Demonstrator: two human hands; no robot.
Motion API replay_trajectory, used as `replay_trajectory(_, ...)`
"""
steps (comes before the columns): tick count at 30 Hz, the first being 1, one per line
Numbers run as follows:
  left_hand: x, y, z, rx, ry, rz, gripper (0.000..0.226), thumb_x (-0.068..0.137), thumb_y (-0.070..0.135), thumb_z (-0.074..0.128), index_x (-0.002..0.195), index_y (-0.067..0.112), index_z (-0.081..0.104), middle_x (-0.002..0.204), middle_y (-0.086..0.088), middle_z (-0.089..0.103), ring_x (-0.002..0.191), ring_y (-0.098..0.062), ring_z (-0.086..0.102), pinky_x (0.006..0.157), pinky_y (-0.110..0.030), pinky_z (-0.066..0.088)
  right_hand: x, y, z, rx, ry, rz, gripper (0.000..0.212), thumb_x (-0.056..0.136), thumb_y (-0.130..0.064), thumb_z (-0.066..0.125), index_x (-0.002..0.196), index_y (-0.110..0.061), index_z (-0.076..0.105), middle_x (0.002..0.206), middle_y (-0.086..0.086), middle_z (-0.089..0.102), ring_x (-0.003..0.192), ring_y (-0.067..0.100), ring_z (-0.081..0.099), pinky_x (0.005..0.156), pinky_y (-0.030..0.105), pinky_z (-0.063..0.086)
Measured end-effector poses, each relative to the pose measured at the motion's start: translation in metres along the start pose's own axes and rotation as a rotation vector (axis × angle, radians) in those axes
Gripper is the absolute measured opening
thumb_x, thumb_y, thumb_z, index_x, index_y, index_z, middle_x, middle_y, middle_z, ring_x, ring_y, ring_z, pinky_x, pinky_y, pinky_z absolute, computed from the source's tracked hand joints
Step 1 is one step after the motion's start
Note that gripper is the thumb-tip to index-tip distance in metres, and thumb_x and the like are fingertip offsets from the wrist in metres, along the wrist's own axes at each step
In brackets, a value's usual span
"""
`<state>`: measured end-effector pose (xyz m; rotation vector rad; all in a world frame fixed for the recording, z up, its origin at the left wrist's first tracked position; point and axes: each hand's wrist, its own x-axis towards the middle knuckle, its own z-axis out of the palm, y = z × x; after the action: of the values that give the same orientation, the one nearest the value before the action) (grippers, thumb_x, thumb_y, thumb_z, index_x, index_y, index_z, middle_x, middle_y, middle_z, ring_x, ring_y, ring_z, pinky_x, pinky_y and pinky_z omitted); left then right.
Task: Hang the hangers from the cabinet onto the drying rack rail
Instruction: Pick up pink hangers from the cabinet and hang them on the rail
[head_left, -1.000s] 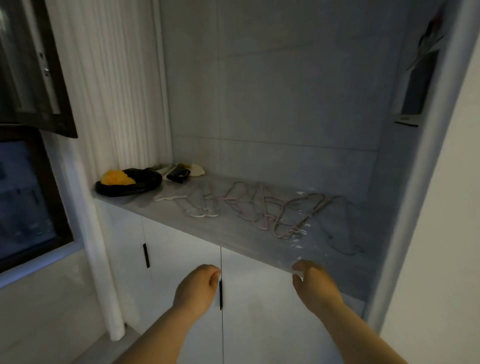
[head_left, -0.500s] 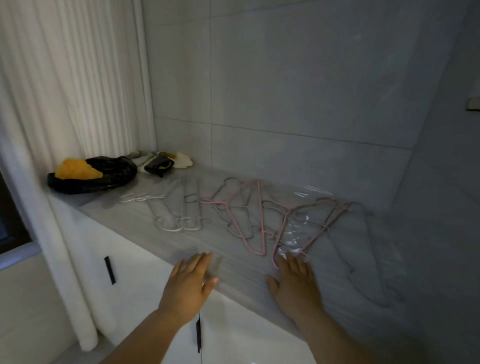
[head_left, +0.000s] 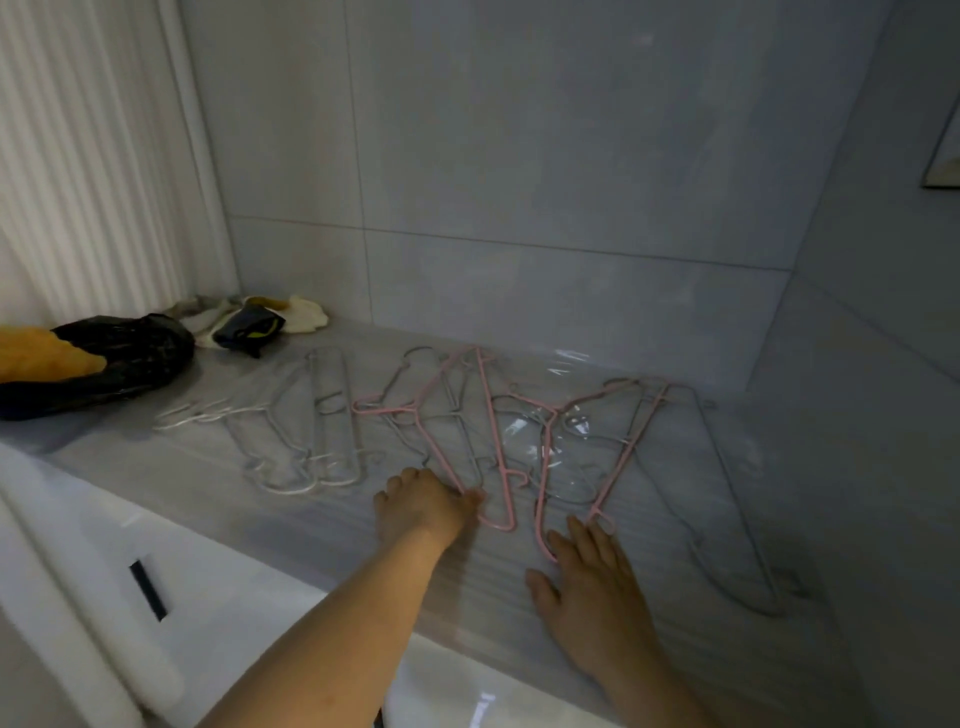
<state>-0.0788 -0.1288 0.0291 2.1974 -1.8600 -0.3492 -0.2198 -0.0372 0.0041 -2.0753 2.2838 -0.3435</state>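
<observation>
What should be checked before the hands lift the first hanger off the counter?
1. Left hand on a thin pink wire hanger: ok, fingers closing at its edge.
2. Right hand free: ok, flat and open.
3. Hangers untangled: not ok, pink and thin grey wire hangers overlap.
4. Grey marble-look counter beside the hangers uncluttered: ok, the crumpled black plastic bag lies apart.
5. Drying rack rail: cannot tell, out of view.
</observation>
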Motion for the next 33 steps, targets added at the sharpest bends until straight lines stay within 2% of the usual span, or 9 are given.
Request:
replay_trajectory(5, 0.005, 0.007, 0.003, -0.041, -0.012, -0.006, 0.055, 0.086, 0.045, 0.048, 0.130, 0.011, 0.047, 0.137, -0.012, 0.040, 0.130, -0.030, 0.034, 0.106, -0.036, 0.028, -0.001, -0.001, 0.008, -0.014, -0.075, 0.019, 0.051, 0.063, -0.052, 0.034, 0.077, -0.025, 0.076, 0.090, -0.001, 0.075, 0.083, 0.019, 0.073, 0.086, 0.029, 0.035)
replay_trajectory(9, 0.007, 0.004, 0.000, -0.130, -0.007, -0.042, 0.047, 0.088, 0.040, 0.047, 0.126, 0.013, 0.053, 0.138, -0.012, 0.040, 0.131, -0.030, 0.033, 0.107, -0.035, 0.026, -0.001, 0.000, 0.005, 0.005, -0.029, 0.016, 0.055, 0.062, -0.054, 0.031, 0.079, -0.027, 0.076, 0.094, -0.003, 0.075, 0.086, 0.018, 0.072, 0.084, 0.029, 0.052)
replay_trajectory(13, 0.011, 0.000, -0.003, -0.326, 0.018, -0.107, 0.038, 0.087, 0.020, 0.050, 0.122, 0.008, 0.058, 0.134, -0.017, 0.048, 0.126, -0.033, 0.043, 0.103, -0.036, 0.035, 0.000, -0.002, -0.011, 0.006, -0.059, 0.002, 0.093, 0.058, -0.059, 0.005, 0.130, -0.024, 0.052, 0.146, 0.005, 0.040, 0.138, 0.024, 0.034, 0.114, 0.029, 0.023)
replay_trajectory(16, 0.011, 0.001, -0.009, -0.703, 0.088, -0.110, 0.031, 0.087, -0.003, 0.044, 0.112, -0.006, 0.061, 0.119, -0.026, 0.060, 0.111, -0.036, 0.058, 0.090, -0.037, 0.044, -0.003, 0.000, -0.010, 0.029, -0.044, 0.033, 0.064, 0.063, -0.056, 0.025, 0.090, -0.028, 0.075, 0.107, -0.001, 0.071, 0.099, 0.019, 0.069, 0.083, 0.029, 0.054)
replay_trajectory(19, 0.013, 0.004, -0.015, -0.911, 0.120, -0.073, 0.032, 0.085, -0.010, 0.038, 0.109, 0.000, 0.057, 0.120, -0.020, 0.060, 0.100, -0.040, 0.062, 0.087, -0.045, 0.050, 0.000, 0.001, -0.004, 0.040, -0.061, 0.019, 0.065, 0.064, -0.055, 0.024, 0.096, -0.027, 0.074, 0.114, -0.004, 0.068, 0.105, 0.020, 0.066, 0.093, 0.030, 0.050)
replay_trajectory(24, 0.006, 0.003, -0.021, -0.866, 0.130, 0.043, 0.033, 0.090, -0.009, 0.032, 0.114, 0.004, 0.052, 0.102, -0.004, 0.059, 0.057, -0.024, 0.058, 0.038, -0.018, 0.044, -0.003, -0.001, -0.005, 0.002, -0.002, 0.020, 0.060, 0.062, -0.055, 0.028, 0.084, -0.026, 0.076, 0.100, 0.000, 0.074, 0.091, 0.020, 0.071, 0.079, 0.031, 0.056)
replay_trajectory(26, -0.002, 0.001, -0.028, -0.798, 0.194, 0.085, 0.032, 0.091, -0.006, 0.033, 0.114, 0.000, 0.055, 0.105, -0.011, 0.064, 0.074, -0.028, 0.060, 0.056, -0.022, 0.047, -0.001, 0.000, -0.009, 0.069, -0.033, 0.007, 0.077, 0.062, -0.056, 0.018, 0.111, -0.023, 0.068, 0.128, 0.006, 0.060, 0.120, 0.027, 0.056, 0.102, 0.033, 0.042)
replay_trajectory(29, -0.011, -0.007, -0.039, -0.760, 0.223, 0.122, 0.032, 0.092, -0.007, 0.033, 0.112, -0.007, 0.058, 0.096, -0.009, 0.064, 0.092, -0.029, 0.056, 0.059, -0.020, 0.029, -0.002, -0.001, -0.013, 0.022, 0.009, 0.032, 0.070, 0.064, -0.054, 0.021, 0.099, -0.022, 0.073, 0.116, 0.007, 0.068, 0.106, 0.027, 0.066, 0.098, 0.030, 0.044)
replay_trajectory(33, -0.012, -0.028, -0.054, -0.757, 0.229, 0.157, 0.033, 0.087, -0.012, 0.035, 0.109, -0.006, 0.059, 0.085, -0.017, 0.067, 0.097, -0.035, 0.059, 0.067, -0.023, 0.036, -0.003, 0.002, -0.009, 0.074, -0.079, -0.046, 0.104, 0.053, -0.055, -0.012, 0.144, -0.025, 0.026, 0.157, 0.003, 0.010, 0.146, 0.020, 0.007, 0.118, 0.032, 0.004)
